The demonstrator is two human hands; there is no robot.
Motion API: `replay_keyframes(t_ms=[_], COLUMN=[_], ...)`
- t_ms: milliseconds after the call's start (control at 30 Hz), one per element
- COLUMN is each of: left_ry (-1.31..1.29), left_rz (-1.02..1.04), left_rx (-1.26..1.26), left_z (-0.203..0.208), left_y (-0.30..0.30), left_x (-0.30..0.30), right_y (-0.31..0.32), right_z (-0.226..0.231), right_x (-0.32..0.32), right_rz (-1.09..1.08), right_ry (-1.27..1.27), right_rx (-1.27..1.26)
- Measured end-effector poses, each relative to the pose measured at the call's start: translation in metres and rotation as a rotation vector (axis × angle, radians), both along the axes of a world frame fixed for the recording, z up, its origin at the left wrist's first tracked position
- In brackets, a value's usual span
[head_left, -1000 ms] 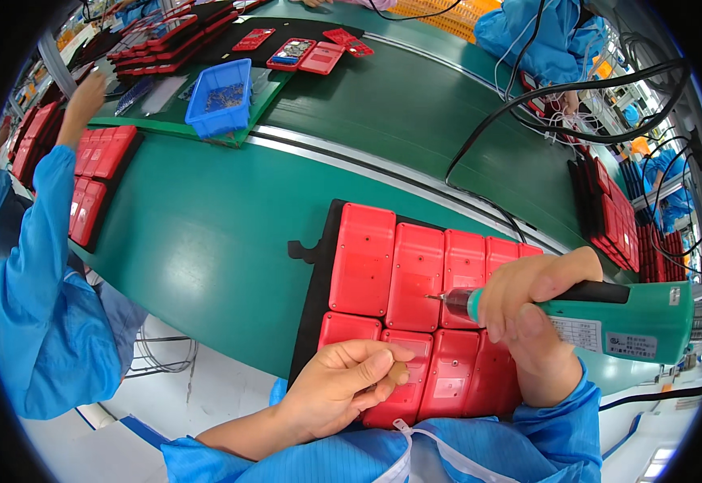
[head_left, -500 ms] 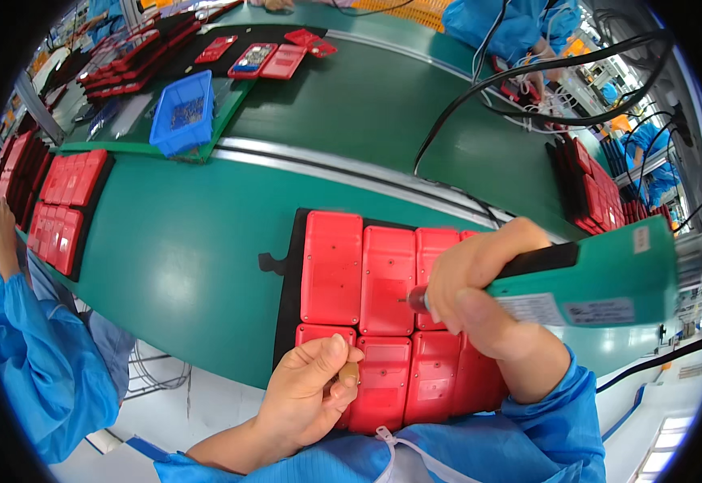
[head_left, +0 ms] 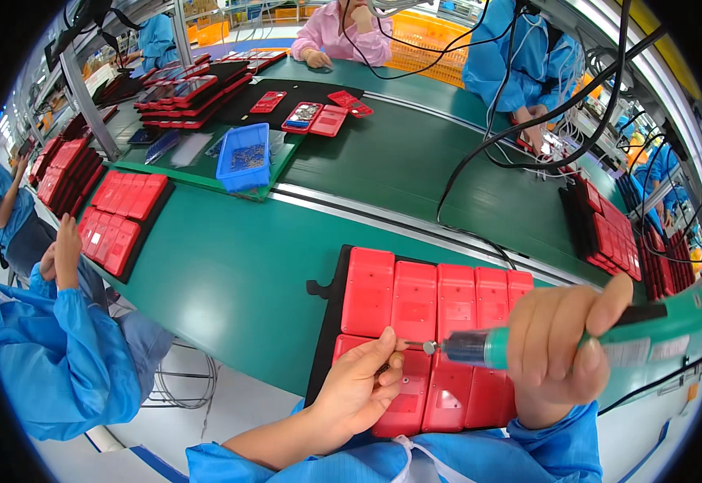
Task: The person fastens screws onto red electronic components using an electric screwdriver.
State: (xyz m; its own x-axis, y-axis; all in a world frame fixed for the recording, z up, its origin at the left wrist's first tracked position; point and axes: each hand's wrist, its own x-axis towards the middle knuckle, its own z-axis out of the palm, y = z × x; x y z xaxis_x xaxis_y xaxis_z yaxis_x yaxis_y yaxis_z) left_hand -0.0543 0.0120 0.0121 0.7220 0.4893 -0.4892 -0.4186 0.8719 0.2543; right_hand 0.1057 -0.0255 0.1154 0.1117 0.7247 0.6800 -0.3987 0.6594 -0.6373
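Observation:
My right hand (head_left: 560, 342) is wrapped round a green electric screwdriver (head_left: 661, 326), held level with its dark nose and thin bit pointing left. The bit's tip meets the fingertips of my left hand (head_left: 360, 385), which are pinched together. Small dark bits, too small to name, show in the curl of the left fingers. Beneath both hands lies a black tray (head_left: 334, 326) carrying two rows of red plastic cases (head_left: 368, 291). Screw holes dot their faces. My hands and the screwdriver cover part of the near row and the right end of the far row.
A blue bin (head_left: 244, 179) of small metal parts stands on a green mat at the back left. Another tray of red cases (head_left: 125, 205) lies left, beside a co-worker in blue (head_left: 61, 354). Black cables (head_left: 447, 193) hang at the right. More stacked cases (head_left: 608, 233) stand far right.
The screwdriver's bit has come away from a far-row case, and now meets my left fingertips. My left hand has turned its pinch toward the bit. The whole view has shifted, showing more of the far side.

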Motion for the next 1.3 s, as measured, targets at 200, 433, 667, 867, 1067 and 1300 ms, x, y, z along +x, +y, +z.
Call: replay_keyframes(t_ms=[200,433,667,867,1067,1300], left_ry=[-0.089,-0.014,-0.030,-0.043,-0.105,-0.005], left_rz=[0.015,-0.001,-0.067,-0.054,0.065,0.433], left_rx=[-0.020,0.032,0.091,0.091,0.149,0.153], left_z=[0.000,0.003,-0.007,-0.009,-0.008,-0.013], left_y=[0.001,0.002,0.005,0.008,0.007,0.033], left_x=[-0.006,-0.005,-0.008,-0.009,-0.012,-0.057], right_y=[0.003,0.009,0.015,0.025,0.032,0.057], right_z=[-0.010,-0.008,-0.006,-0.006,-0.009,-0.030], right_x=[-0.004,-0.005,-0.017,-0.016,-0.017,-0.011], right_rz=[0.024,0.107,0.056,0.148,0.097,0.039], right_ry=[-0.130,-0.201,-0.197,-0.228,-0.180,-0.322], right_rx=[0.023,0.078,0.100,0.150,0.145,-0.110])
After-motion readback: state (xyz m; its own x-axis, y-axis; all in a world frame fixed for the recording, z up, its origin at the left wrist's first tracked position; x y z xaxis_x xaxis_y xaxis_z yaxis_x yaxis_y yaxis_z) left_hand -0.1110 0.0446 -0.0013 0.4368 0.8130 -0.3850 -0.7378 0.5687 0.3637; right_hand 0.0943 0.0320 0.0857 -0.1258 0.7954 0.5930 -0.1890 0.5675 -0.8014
